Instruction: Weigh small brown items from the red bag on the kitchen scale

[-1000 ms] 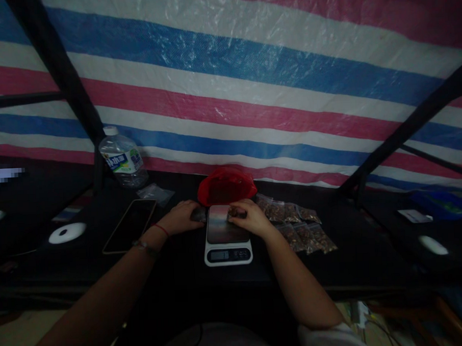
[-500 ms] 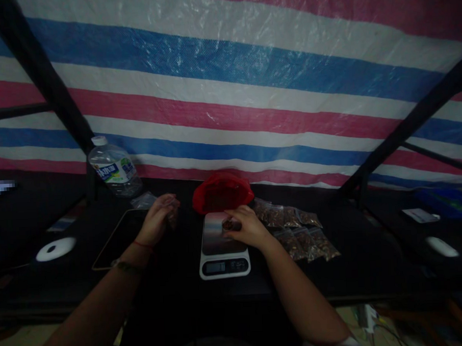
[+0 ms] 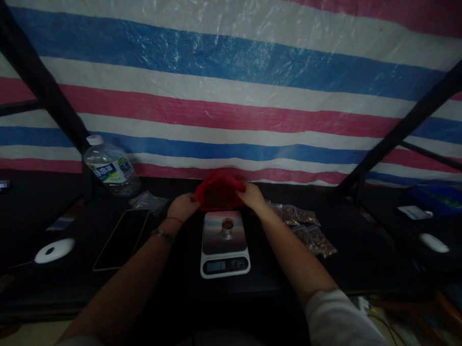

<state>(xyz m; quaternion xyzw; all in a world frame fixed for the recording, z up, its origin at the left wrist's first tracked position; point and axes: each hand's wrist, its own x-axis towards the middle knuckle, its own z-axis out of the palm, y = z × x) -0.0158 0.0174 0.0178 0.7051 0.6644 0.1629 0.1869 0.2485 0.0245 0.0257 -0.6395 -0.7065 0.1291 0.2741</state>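
Note:
A red plastic bag (image 3: 220, 177) stands at the back of the table, its mouth facing me and its inside dark. My left hand (image 3: 184, 206) pinches the bag's left edge. On the opposite edge, my right hand (image 3: 252, 196) is closed in a similar pinch. Just in front of the bag sits a white kitchen scale (image 3: 225, 267) with a metal plate; its display cannot be read. On that plate stands a small round cup (image 3: 227, 225) filled with brown bits.
Right of the scale lie several small zip bags (image 3: 309, 240) of brown bits, partly behind my right arm. To the left are flat clear bags (image 3: 147, 201), a tablet (image 3: 122, 239), a white mouse (image 3: 54, 250) and a large bottle (image 3: 112, 170). Striped sheeting (image 3: 227, 96) hangs behind.
My right hand has left the small cup on the scale and taken the red bag's right edge. My left hand has moved right from the clear bags to the bag's left edge.

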